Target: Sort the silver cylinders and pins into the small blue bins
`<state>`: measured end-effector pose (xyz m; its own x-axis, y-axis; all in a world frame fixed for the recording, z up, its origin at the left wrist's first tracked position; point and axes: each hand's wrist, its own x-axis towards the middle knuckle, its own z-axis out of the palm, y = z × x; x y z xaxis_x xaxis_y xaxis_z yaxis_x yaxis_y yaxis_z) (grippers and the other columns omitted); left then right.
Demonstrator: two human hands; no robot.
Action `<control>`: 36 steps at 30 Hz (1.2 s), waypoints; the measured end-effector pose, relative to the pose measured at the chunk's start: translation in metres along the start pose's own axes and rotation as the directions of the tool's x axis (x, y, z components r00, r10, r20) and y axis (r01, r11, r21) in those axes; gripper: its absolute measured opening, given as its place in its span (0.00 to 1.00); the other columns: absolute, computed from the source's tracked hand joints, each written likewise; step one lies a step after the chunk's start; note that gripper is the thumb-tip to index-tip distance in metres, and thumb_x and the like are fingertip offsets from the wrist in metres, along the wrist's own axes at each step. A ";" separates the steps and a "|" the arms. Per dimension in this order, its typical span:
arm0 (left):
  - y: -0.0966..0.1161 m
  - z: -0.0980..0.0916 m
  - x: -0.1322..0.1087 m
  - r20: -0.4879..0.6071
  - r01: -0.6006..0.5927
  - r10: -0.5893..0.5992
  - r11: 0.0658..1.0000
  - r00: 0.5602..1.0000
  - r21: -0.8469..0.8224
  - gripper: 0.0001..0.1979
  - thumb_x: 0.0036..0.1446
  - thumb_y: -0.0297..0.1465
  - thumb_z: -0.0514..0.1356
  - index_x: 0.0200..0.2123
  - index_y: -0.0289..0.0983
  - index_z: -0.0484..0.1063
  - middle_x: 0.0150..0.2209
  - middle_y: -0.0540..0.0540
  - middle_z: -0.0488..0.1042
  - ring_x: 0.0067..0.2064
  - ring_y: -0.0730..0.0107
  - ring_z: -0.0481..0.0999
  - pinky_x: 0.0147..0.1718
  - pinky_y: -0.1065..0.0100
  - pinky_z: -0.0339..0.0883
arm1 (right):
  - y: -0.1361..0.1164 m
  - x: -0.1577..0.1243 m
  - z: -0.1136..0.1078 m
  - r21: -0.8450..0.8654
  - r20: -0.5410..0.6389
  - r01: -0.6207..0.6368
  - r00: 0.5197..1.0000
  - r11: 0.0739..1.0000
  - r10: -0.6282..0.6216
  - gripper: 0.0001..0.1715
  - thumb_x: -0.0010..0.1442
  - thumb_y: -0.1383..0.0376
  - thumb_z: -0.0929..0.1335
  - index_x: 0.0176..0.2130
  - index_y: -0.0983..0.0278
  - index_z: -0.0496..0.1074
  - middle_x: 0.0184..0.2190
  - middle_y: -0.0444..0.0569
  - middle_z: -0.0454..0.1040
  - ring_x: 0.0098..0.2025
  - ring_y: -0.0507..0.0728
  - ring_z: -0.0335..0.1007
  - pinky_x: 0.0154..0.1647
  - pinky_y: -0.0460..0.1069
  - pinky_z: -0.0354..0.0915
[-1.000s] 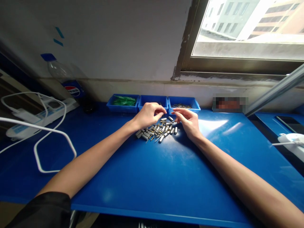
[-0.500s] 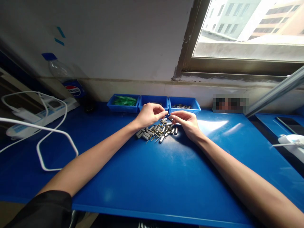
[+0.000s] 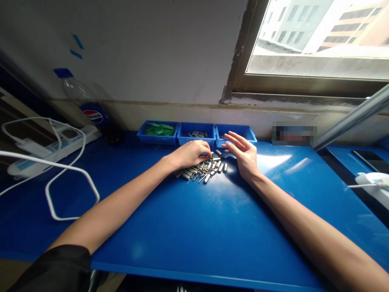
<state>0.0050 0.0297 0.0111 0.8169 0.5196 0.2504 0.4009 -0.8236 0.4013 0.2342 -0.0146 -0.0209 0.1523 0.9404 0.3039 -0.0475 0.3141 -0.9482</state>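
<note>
A pile of small silver blocks and thin brass-and-steel pins [image 3: 207,170] lies on the blue table [image 3: 188,227]. My left hand [image 3: 191,155] bends down over the back of this pile, its fingers closed at the pieces; whatever they pinch is hidden. My right hand [image 3: 244,156] is raised at the front of the right blue bin [image 3: 251,136], fingers apart, with nothing visible in it. Part of that bin's contents is covered by the hand. Small grey blocks lie in the middle blue bin [image 3: 182,140], next to it.
A third blue bin [image 3: 139,136] holds green pieces [image 3: 159,129]. At the left stand a cola bottle [image 3: 94,113] and a power strip [image 3: 73,142] with a white cable [image 3: 48,194]. A metal pole [image 3: 349,119] slants at the right, near a phone [image 3: 369,160].
My hands, which met above the pile, have parted. The left has lowered onto the pieces; the right has opened and shifted towards the right bin.
</note>
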 end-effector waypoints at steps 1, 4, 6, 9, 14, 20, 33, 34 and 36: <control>-0.001 0.000 0.000 0.013 0.003 -0.004 1.000 1.000 0.019 0.08 0.66 0.28 0.62 0.41 0.38 0.84 0.48 0.42 0.81 0.49 0.63 0.81 0.51 0.65 0.71 | -0.001 0.000 0.000 -0.008 0.010 -0.003 1.000 1.000 0.003 0.32 0.56 0.50 0.78 0.57 0.58 0.77 0.58 0.56 0.80 0.43 0.63 0.84 0.46 0.60 0.79; 0.001 -0.001 -0.001 0.040 0.020 -0.023 0.996 0.999 0.089 0.08 0.67 0.29 0.61 0.41 0.38 0.83 0.48 0.43 0.79 0.47 0.64 0.81 0.47 0.68 0.71 | -0.001 -0.001 0.000 -0.020 0.033 -0.004 0.999 1.000 0.005 0.30 0.57 0.50 0.77 0.55 0.59 0.78 0.56 0.56 0.81 0.40 0.60 0.83 0.44 0.59 0.78; 0.002 -0.001 -0.002 0.058 0.040 -0.049 0.988 0.997 0.150 0.08 0.68 0.29 0.61 0.41 0.38 0.82 0.47 0.43 0.79 0.46 0.64 0.80 0.45 0.68 0.70 | 0.000 -0.002 0.000 -0.031 0.047 -0.008 0.999 1.000 0.009 0.29 0.57 0.49 0.77 0.54 0.60 0.78 0.54 0.56 0.82 0.38 0.59 0.82 0.43 0.58 0.78; 0.004 -0.002 -0.001 0.092 0.074 -0.094 0.977 0.991 0.198 0.08 0.68 0.28 0.60 0.43 0.37 0.80 0.46 0.43 0.78 0.45 0.63 0.79 0.43 0.68 0.69 | 0.002 -0.002 -0.002 -0.038 0.057 -0.013 0.998 0.999 0.015 0.29 0.58 0.49 0.77 0.53 0.60 0.79 0.51 0.55 0.83 0.35 0.58 0.80 0.40 0.56 0.77; 0.003 -0.008 0.000 0.098 0.100 -0.113 0.986 0.989 0.134 0.07 0.68 0.26 0.57 0.41 0.35 0.76 0.41 0.43 0.79 0.42 0.64 0.79 0.40 0.68 0.69 | 0.006 0.000 -0.003 0.009 0.070 -0.020 0.997 1.000 0.019 0.25 0.58 0.51 0.78 0.51 0.60 0.80 0.48 0.54 0.84 0.33 0.56 0.78 0.37 0.53 0.74; 0.009 -0.019 0.001 -0.122 0.093 -0.107 0.989 0.987 -0.116 0.03 0.62 0.25 0.63 0.39 0.36 0.76 0.36 0.47 0.81 0.37 0.68 0.80 0.38 0.70 0.70 | 0.003 0.000 -0.001 -0.030 0.112 -0.036 0.993 0.999 0.039 0.23 0.58 0.50 0.77 0.48 0.59 0.81 0.42 0.50 0.85 0.32 0.56 0.77 0.38 0.54 0.74; 0.020 -0.006 0.003 -0.308 0.034 -0.108 0.971 0.945 -0.236 0.05 0.58 0.28 0.68 0.34 0.35 0.74 0.30 0.50 0.79 0.33 0.71 0.80 0.35 0.71 0.72 | -0.013 -0.008 0.004 -0.098 0.301 -0.156 0.937 0.983 0.179 0.22 0.53 0.51 0.80 0.43 0.62 0.85 0.36 0.51 0.86 0.31 0.57 0.77 0.35 0.53 0.73; 0.020 -0.006 0.002 -0.311 0.031 -0.106 0.971 0.945 -0.237 0.05 0.58 0.29 0.68 0.34 0.35 0.74 0.31 0.50 0.79 0.33 0.71 0.80 0.35 0.71 0.72 | -0.013 -0.007 0.004 -0.099 0.294 -0.161 0.938 0.982 0.183 0.22 0.52 0.52 0.80 0.43 0.62 0.85 0.35 0.51 0.86 0.31 0.56 0.77 0.35 0.53 0.73; 0.019 -0.006 0.002 -0.317 0.024 -0.104 0.969 0.943 -0.245 0.06 0.58 0.29 0.69 0.34 0.35 0.74 0.31 0.49 0.80 0.33 0.71 0.80 0.36 0.71 0.72 | -0.012 -0.006 0.003 -0.097 0.286 -0.167 0.940 0.981 0.188 0.22 0.52 0.52 0.80 0.42 0.62 0.85 0.35 0.51 0.85 0.31 0.56 0.77 0.35 0.53 0.72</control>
<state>0.0119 0.0164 0.0246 0.5968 0.6475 0.4739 0.3067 -0.7298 0.6110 0.2311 -0.0238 -0.0112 -0.1483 0.9799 0.1338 0.0235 0.1387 -0.9901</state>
